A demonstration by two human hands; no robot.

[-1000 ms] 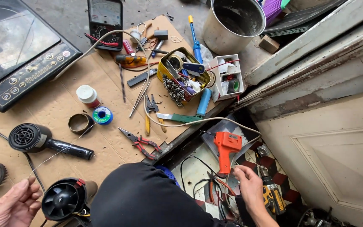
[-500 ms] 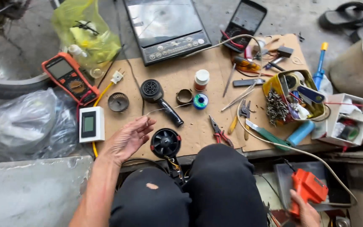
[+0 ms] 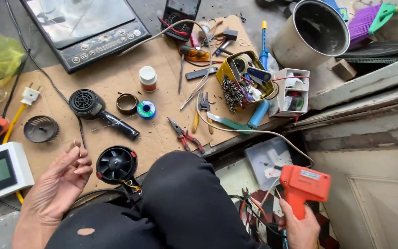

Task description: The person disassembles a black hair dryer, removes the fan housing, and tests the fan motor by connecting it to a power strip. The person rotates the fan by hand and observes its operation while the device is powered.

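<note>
My right hand (image 3: pixel 300 228) grips the handle of an orange pistol-shaped soldering gun (image 3: pixel 304 186) low at the right, its pale cord (image 3: pixel 236 130) running up over the cardboard. My left hand (image 3: pixel 61 180) rests loosely curled and holds nothing, at the near left edge of the cardboard sheet (image 3: pixel 116 78). Just right of it lies a black round fan housing (image 3: pixel 116 164). A black hair-dryer body (image 3: pixel 93 109) lies beyond. My knees in black trousers (image 3: pixel 180 203) fill the bottom middle.
On the cardboard: red-handled pliers (image 3: pixel 186 137), a solder spool (image 3: pixel 146 109), a metal ring (image 3: pixel 127 103), a small jar (image 3: pixel 148 78), a yellow tin of parts (image 3: pixel 242 80), a white box (image 3: pixel 292 91). An induction cooker (image 3: pixel 84 27) and metal bucket (image 3: pixel 312 32) stand behind; a white meter (image 3: pixel 1 168) left.
The view swung from right to left and back to centre. My right hand has lifted the orange soldering gun off the floor clutter; my left hand stays by the fan housing.
</note>
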